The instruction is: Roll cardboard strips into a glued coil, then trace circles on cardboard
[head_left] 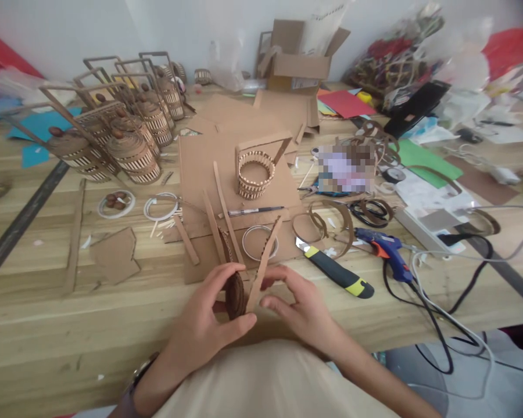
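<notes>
My left hand (207, 316) grips a coiled cardboard disc (236, 295) on edge, fingers over the top and thumb below. From the disc a loose cardboard strip (264, 261) with a ridged edge slants up and away. My right hand (303, 305) is beside that strip, its index fingertip at the strip and its thumb apart from the finger. Beyond the hands lie flat cardboard strips (226, 203), a white ring (260, 242) and a pen (256, 211). A small round basket (255, 174) with a square cardboard handle stands on a cardboard sheet (200, 168).
Several lidded baskets (133, 151) with tall handles stand at the left. To the right are a utility knife (335, 270), a blue glue gun (387, 249), a power strip (431, 229) and trailing cables. An open carton (300, 64) is at the back.
</notes>
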Available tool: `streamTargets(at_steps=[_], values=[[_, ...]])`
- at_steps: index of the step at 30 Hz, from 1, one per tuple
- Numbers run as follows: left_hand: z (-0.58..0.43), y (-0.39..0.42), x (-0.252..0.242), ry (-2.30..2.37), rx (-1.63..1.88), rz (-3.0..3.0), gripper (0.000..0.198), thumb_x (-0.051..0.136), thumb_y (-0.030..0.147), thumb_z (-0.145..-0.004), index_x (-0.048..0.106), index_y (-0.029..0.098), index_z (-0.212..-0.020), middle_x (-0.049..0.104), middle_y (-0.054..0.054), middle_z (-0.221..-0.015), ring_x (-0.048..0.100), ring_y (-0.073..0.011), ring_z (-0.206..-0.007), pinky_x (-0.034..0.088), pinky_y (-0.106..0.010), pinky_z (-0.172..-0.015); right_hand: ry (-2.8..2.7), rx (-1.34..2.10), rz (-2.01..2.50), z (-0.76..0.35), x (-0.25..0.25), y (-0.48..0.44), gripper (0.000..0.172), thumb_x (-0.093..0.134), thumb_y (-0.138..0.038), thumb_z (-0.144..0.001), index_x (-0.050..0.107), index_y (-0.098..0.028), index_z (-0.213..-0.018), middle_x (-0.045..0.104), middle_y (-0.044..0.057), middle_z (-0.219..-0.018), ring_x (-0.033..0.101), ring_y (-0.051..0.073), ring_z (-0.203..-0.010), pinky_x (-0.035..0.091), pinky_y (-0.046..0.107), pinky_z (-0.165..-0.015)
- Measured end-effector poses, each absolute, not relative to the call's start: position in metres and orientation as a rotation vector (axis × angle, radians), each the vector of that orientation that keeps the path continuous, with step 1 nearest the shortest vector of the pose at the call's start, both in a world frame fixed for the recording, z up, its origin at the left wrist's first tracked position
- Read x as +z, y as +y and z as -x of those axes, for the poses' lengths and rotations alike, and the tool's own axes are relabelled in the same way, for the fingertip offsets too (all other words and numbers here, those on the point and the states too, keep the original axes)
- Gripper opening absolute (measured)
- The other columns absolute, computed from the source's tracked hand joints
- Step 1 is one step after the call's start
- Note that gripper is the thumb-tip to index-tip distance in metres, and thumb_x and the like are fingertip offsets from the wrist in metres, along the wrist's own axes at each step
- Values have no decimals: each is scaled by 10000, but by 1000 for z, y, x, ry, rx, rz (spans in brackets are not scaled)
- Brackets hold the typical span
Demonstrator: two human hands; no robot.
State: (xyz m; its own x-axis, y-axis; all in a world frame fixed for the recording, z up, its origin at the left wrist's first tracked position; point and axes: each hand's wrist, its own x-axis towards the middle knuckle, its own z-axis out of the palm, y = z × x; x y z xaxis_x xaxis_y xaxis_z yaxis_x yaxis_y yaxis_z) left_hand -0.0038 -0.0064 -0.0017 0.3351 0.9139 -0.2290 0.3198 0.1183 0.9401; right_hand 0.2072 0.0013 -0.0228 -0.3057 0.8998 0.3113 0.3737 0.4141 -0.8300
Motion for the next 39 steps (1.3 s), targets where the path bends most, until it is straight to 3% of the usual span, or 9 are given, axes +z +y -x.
streamTargets(at_steps=[4,7,10,13,17,19,22,26,39], values=[[9,-8,-2,1290,612,-1463,507,675,328,-823,519,291,-1304,542,-81,-1357,620,-241,-1124,600,-314,-806,-2114,406,1314,-222,-42,28,198,609,-240,-946,657,-210,-1136,707,116,-1086,632,286,-1029,530,465,-884],[9,-6,-1,1262,539,-1617,539,685,332,-808,525,275,-1320,509,-103,-1455,579,-284,-1243,567,-398,-949,-2307,181,1357,-221,-58,45,139,645,-200,-908,711,-219,-1029,687,132,-1182,558,334,-1167,468,510,-949],[7,-1,2,1213,387,-1798,576,715,331,-770,552,260,-1318,342,-113,-1620,450,-339,-1406,428,-501,-1123,-2381,120,1324,-216,-62,53,101,636,-165,-903,715,-228,-901,704,98,-1182,525,325,-1220,416,510,-986],[4,5,7,1174,201,-1881,610,741,320,-728,578,246,-1311,203,-118,-1680,436,-368,-1421,411,-526,-1132,-2426,138,1201,-217,-48,50,126,614,-157,-915,707,-241,-901,695,72,-1220,491,295,-1272,379,499,-1024],[2,12,14,1051,131,-1957,697,778,334,-680,581,225,-1339,419,-132,-1582,518,-364,-1352,430,-502,-1126,-2418,234,1016,-224,-19,44,109,593,-192,-942,690,-241,-934,662,90,-1259,468,293,-1316,394,496,-1042],[3,13,16,1005,157,-1981,725,796,345,-665,585,230,-1349,502,-119,-1521,536,-357,-1334,429,-487,-1130,-2330,334,1014,-226,-11,43,117,599,-225,-950,663,-232,-1048,660,113,-1249,515,287,-1285,432,488,-1036],[5,11,18,985,189,-1984,729,813,343,-651,601,231,-1339,527,-116,-1499,547,-353,-1324,438,-477,-1124,-2177,518,1088,-226,-11,41,323,646,-272,-928,575,-232,-1241,687,108,-1207,622,260,-1169,508,453,-978],[7,5,15,1015,243,-1985,683,806,317,-664,613,252,-1316,548,-107,-1480,572,-339,-1299,461,-469,-1103,-2030,558,1208,-222,-20,36,416,707,-292,-872,560,-247,-1258,716,88,-1168,678,271,-1094,546,454,-929],[8,1,10,1163,283,-1981,674,757,295,-693,585,213,-1339,530,-150,-1485,570,-362,-1299,458,-504,-1102,-1864,438,1233,-226,-10,20,239,605,-143,-898,612,-278,-1095,710,-6,-829,687,197,-790,550,356,-776]])
